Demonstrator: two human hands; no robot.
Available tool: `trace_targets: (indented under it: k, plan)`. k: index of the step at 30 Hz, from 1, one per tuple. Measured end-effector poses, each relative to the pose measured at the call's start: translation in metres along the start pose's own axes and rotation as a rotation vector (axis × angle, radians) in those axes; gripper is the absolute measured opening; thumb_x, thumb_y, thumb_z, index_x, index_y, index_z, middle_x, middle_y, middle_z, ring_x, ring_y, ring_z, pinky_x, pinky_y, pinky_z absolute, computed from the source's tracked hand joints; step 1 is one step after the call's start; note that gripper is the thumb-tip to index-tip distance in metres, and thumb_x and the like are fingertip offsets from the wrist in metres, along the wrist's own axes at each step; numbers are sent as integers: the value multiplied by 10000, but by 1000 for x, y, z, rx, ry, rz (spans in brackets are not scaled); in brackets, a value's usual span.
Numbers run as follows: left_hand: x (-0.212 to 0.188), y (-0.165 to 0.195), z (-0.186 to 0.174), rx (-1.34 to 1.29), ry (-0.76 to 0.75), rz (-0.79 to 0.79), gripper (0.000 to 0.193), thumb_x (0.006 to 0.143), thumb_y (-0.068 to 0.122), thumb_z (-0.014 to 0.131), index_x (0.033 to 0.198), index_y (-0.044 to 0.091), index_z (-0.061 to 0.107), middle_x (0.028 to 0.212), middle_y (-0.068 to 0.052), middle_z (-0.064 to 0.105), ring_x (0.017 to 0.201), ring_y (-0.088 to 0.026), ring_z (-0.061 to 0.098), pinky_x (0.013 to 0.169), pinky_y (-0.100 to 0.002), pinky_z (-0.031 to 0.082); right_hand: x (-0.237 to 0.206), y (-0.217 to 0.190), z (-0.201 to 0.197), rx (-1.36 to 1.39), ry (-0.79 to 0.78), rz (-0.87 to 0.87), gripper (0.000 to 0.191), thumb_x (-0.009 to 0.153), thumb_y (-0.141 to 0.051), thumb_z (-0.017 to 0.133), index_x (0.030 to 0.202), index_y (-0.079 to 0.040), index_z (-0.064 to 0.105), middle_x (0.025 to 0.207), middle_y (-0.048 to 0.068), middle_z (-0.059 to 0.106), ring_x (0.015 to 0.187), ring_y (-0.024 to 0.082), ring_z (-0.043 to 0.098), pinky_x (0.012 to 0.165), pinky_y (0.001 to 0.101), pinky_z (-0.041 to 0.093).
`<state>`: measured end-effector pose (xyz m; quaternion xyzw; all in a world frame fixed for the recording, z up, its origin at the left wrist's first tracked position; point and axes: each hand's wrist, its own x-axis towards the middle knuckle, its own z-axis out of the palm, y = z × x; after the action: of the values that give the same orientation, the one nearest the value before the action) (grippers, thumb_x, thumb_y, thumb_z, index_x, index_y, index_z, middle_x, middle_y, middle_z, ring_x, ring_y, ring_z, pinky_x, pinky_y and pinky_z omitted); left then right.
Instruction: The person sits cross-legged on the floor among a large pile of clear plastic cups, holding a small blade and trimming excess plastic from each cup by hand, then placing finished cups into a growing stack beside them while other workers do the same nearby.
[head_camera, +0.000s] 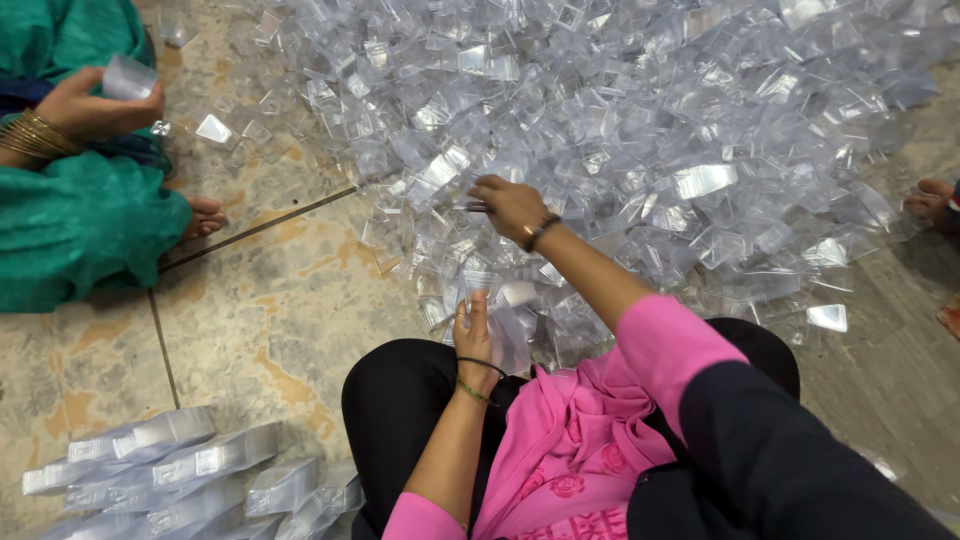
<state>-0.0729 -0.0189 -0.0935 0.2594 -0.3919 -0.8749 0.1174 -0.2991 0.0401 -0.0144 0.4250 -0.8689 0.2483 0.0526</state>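
Note:
A big heap of small clear plastic pieces (620, 130) covers the tiled floor in front of me. My right hand (508, 206) reaches into the near edge of the heap, fingers pinched on one clear piece. My left hand (473, 333) is close to my knee and holds up a stack of clear pieces (505, 325). I sit on the floor in a pink top and black trousers.
Stacked rows of nested clear pieces (170, 470) lie at the lower left. A person in green (70, 200) sits at the left, their hand holding a clear piece (128, 77). Another person's foot (935, 200) shows at the right edge.

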Motion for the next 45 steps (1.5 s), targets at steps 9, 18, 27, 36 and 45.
trace_targets:
  k: [9, 18, 27, 36, 45]
  plan:
    - [20, -15, 16, 87, 113, -98, 799, 880, 500, 726, 1419, 22, 381, 1266, -30, 662, 1162, -90, 603, 1008, -236, 447, -4, 46, -9, -448, -201, 104, 109, 945, -131, 672, 990, -35, 698, 1069, 192, 627, 832, 351, 721, 643, 466, 573]
    - [11, -10, 24, 359, -244, -205, 618, 930, 492, 735, 1248, -32, 658, 1031, -20, 672, 929, -93, 574, 839, -246, 466, -130, -41, -69, 539, 141, 611, 314, 965, -338, 700, 859, -42, 696, 619, -23, 582, 552, 70, 494, 488, 283, 390]
    - [22, -11, 7, 90, -75, -189, 841, 903, 451, 722, 1491, -19, 346, 1267, -51, 649, 1068, -87, 610, 912, -243, 493, -92, -10, -33, 476, 221, 475, 255, 969, -301, 734, 1029, -54, 751, 790, 57, 719, 676, 132, 614, 599, 320, 483]
    - [32, -9, 5, 85, -7, -89, 773, 903, 388, 734, 1433, -18, 343, 1200, -29, 713, 1107, -80, 640, 979, -214, 474, -74, 18, -9, 457, 77, 494, 228, 924, -136, 663, 1123, -66, 750, 1002, 105, 792, 928, 222, 755, 813, 367, 576]
    - [-40, 61, 46, 596, -436, 24, 481, 860, 368, 803, 1186, 24, 717, 1030, -66, 739, 903, -119, 656, 806, -281, 541, -189, -55, -105, 943, -355, 516, 330, 1027, -204, 625, 1279, -2, 691, 1021, 48, 701, 912, 108, 582, 803, 305, 470]
